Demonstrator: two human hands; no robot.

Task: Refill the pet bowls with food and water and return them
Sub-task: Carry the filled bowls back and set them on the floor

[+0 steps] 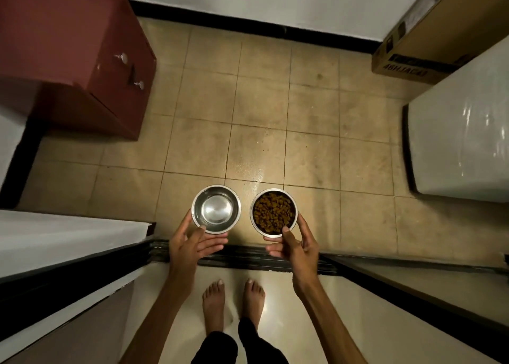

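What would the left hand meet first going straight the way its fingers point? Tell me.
The left hand has its fingers under the steel bowl, pointing right. First in line is probably the right hand; depth is unclear.

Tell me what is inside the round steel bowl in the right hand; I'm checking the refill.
The round steel bowl in the right hand holds brown dry kibble covering its bottom, so anything beneath stays hidden.

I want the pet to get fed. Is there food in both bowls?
No, only the bowl in the right hand holds brown kibble; the bowl in the left hand shows just its shiny steel bottom.
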